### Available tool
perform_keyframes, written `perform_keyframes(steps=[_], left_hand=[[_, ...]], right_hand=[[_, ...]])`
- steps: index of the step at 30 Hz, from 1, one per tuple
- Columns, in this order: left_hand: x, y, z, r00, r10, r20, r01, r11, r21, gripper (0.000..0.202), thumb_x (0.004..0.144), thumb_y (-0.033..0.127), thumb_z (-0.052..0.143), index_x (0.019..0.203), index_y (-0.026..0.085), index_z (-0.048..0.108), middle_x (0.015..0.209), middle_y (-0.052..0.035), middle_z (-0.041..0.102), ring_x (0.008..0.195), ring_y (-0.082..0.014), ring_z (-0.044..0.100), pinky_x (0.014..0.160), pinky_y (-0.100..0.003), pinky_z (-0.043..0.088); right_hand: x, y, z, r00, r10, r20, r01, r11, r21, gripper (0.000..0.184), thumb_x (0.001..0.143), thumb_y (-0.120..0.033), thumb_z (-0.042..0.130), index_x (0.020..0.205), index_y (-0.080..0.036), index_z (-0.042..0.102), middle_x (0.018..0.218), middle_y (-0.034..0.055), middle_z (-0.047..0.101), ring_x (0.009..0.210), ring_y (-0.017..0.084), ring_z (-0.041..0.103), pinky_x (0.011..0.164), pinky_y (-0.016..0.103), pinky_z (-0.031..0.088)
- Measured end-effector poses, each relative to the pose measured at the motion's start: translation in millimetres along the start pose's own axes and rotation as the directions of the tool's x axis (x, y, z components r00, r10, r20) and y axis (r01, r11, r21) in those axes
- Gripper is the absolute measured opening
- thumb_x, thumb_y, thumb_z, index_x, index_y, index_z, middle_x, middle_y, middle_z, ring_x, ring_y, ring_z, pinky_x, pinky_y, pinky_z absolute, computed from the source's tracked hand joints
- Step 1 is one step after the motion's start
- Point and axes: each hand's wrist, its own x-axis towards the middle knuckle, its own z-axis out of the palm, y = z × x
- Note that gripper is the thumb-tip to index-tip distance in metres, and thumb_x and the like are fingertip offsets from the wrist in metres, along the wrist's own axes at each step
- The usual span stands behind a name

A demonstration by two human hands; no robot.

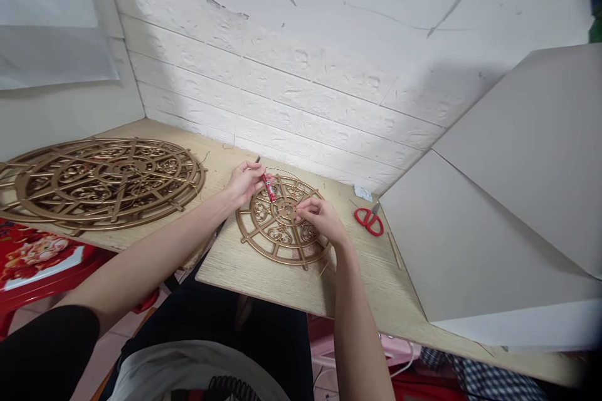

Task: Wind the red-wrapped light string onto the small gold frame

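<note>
A small round gold openwork frame (277, 235) lies flat on the wooden table (282, 282) in front of me. My left hand (245, 180) is closed at the frame's upper left rim, pinching a small red tube-shaped piece (269, 188) with a thin wire running from it. My right hand (320, 216) rests over the frame's right side, its fingers pinched together near the centre hub on something too small to make out, perhaps the wire.
A stack of larger gold openwork discs (101, 178) lies on the table at the left. Red-handled scissors (369, 220) and a thin stick (394, 250) lie right of the frame. Big grey boards (493, 219) lean at the right. A red stool (37, 269) stands lower left.
</note>
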Motion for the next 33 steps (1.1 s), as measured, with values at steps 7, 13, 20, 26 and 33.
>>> perform_keyframes(steps=[7,13,20,26,33], left_hand=[[-1.0,-0.2,-0.4,1.000,-0.003,0.014,0.003,1.000,0.000,0.026,0.069,-0.001,0.064,0.074,0.015,0.045,0.066,0.0002,0.060,0.067,-0.0156,0.066,0.073,-0.038,0.054],[-1.3,-0.7,-0.5,0.999,0.001,0.041,-0.001,1.000,-0.005,0.024,0.069,-0.001,0.063,0.074,0.015,0.046,0.065,0.0017,0.059,0.067,-0.0145,0.066,0.074,-0.038,0.056],[-0.9,-1.7,-1.0,0.998,0.015,0.064,-0.015,1.000,0.002,0.026,0.068,0.001,0.066,0.074,0.016,0.046,0.066,0.0008,0.059,0.068,-0.0156,0.066,0.075,-0.039,0.055],[0.3,-2.2,-2.2,0.998,0.012,0.068,-0.012,1.000,0.009,0.024,0.070,0.000,0.063,0.074,0.016,0.045,0.065,0.0012,0.059,0.068,-0.0150,0.066,0.077,-0.039,0.055],[-1.9,-1.9,-0.1,0.998,0.007,0.060,-0.008,1.000,0.016,0.023,0.069,0.000,0.063,0.074,0.015,0.046,0.065,0.0016,0.058,0.068,-0.0154,0.067,0.076,-0.039,0.055]], right_hand=[[-4.6,-11.2,-7.2,0.985,-0.114,-0.127,0.147,0.943,0.299,0.027,0.074,-0.040,0.065,0.089,-0.018,0.068,0.080,0.0041,0.069,0.074,0.014,0.061,0.075,0.029,0.048],[-3.4,-12.5,-9.5,0.931,-0.207,-0.300,0.326,0.843,0.427,0.036,0.078,-0.046,0.058,0.101,-0.019,0.066,0.096,0.0089,0.068,0.087,0.018,0.061,0.077,0.034,0.049],[0.8,-6.9,-12.4,0.797,-0.201,-0.569,0.451,0.825,0.340,0.021,0.066,-0.031,0.071,0.084,-0.019,0.068,0.079,0.0029,0.065,0.069,0.012,0.056,0.068,0.028,0.047],[5.1,-8.5,-18.2,0.594,-0.154,-0.789,0.562,0.781,0.270,0.020,0.063,-0.033,0.071,0.073,-0.017,0.064,0.077,0.0016,0.061,0.054,0.006,0.041,0.053,0.023,0.040],[1.7,-8.2,-27.5,0.529,-0.070,-0.846,0.622,0.710,0.330,0.024,0.062,-0.033,0.073,0.075,-0.017,0.063,0.076,0.0000,0.056,0.053,0.004,0.042,0.046,0.019,0.035]])
